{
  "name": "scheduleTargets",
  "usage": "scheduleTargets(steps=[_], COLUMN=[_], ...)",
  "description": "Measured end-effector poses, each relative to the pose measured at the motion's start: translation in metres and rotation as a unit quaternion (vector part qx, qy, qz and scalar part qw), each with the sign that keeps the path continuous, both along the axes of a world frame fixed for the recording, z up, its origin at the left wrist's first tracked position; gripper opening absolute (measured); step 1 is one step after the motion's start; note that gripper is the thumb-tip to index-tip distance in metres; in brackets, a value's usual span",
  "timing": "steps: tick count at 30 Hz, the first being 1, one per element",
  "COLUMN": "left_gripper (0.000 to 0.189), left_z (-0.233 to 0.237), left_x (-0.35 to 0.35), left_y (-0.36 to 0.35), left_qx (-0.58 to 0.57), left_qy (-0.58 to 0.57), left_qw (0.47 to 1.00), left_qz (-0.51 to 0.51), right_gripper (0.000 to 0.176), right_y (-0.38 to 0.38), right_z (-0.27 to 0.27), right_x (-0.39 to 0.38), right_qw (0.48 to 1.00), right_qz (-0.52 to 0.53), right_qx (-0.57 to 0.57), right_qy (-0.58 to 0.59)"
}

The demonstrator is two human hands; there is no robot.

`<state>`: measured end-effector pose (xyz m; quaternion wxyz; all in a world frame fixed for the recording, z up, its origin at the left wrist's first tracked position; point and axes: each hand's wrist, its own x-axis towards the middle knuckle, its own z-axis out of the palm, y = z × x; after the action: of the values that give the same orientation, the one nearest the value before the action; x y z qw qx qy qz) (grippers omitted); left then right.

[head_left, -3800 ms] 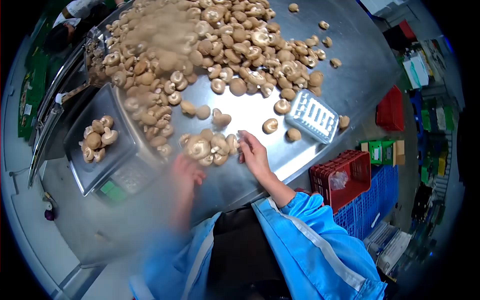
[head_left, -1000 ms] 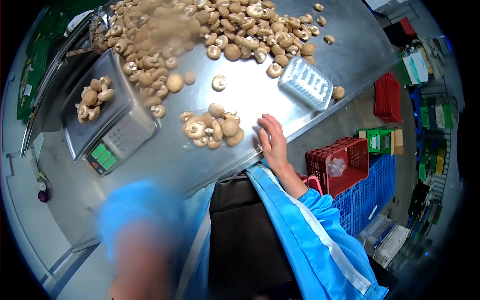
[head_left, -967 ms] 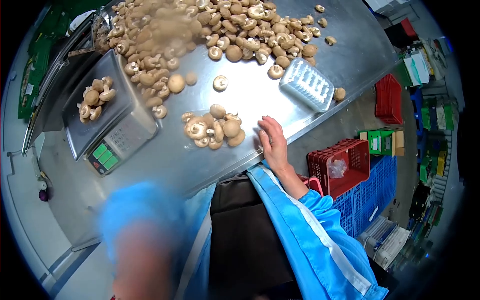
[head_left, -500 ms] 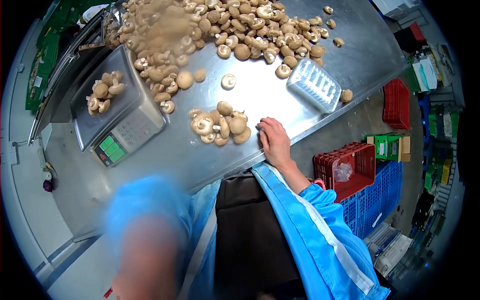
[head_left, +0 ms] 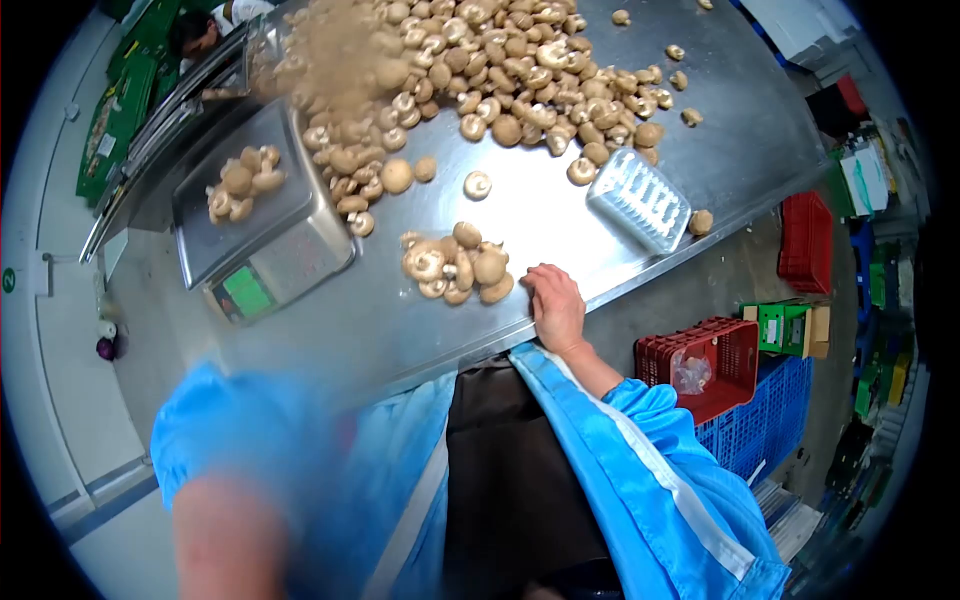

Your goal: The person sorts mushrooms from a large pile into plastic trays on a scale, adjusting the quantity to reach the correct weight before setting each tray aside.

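Note:
My right hand (head_left: 556,306) rests on the near edge of the steel table (head_left: 420,335), its fingers loosely bent and apart with nothing in them. Just left of its fingertips sits a small cluster of brown mushrooms (head_left: 458,264), apparently in a clear tray that hardly shows. At lower left, my left forearm (head_left: 230,540) is blurred and close to the camera; the left hand lies outside the frame. More mushrooms (head_left: 243,184) lie on the pan of a scale (head_left: 270,290). Beyond my right hand, a clear ribbed plastic tray (head_left: 640,200) lies near the table edge.
A large heap of mushrooms (head_left: 520,75) covers the far part of the table. A single mushroom (head_left: 478,184) lies apart from it. Red crates (head_left: 700,370) and a blue pallet (head_left: 765,410) stand on the floor at right. Another person (head_left: 195,35) is partly visible at upper left.
The whole view has shifted slightly, so the table's contents appear lower and further right. My left forearm has swung leftward. Another person's head now shows at upper left; my right hand stays on the table edge.

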<state>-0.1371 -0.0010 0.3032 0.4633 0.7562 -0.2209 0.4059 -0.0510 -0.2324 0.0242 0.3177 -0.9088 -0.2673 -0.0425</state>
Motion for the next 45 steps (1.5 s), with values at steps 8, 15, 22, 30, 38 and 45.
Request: scheduleTargets(steps=[8,15,22,30,38,45], left_gripper=[0.045,0.045,0.046,0.046,0.046,0.046], left_z=[-0.046,-0.091,-0.115,-0.123,-0.101,-0.013], left_x=[0.022,0.051,0.064,0.058,0.043,0.006], left_y=[-0.004,-0.012,-0.019,-0.014,0.006,0.05], left_qx=[-0.013,-0.035,-0.046,-0.05,-0.029,0.086], left_qy=[0.164,0.301,0.366,0.379,0.329,0.147], left_qw=[0.985,0.951,0.927,0.92,0.936,0.962], left_qz=[0.044,0.064,0.07,0.083,0.119,0.216], right_gripper=[0.021,0.02,0.019,0.018,0.018,0.019], right_y=[-0.005,-0.007,-0.007,-0.005,-0.004,-0.005], right_z=[-0.014,-0.013,-0.006,-0.006,-0.008,-0.003], right_x=[0.004,0.001,0.0,-0.006,-0.008,-0.007], right_qw=[0.998,1.0,1.0,0.999,1.0,1.0], right_qz=[0.024,0.017,0.019,0.008,0.0,0.009], right_qx=[0.054,0.025,0.019,0.01,0.014,0.002], right_qy=[-0.023,-0.003,0.014,0.034,0.012,0.014])
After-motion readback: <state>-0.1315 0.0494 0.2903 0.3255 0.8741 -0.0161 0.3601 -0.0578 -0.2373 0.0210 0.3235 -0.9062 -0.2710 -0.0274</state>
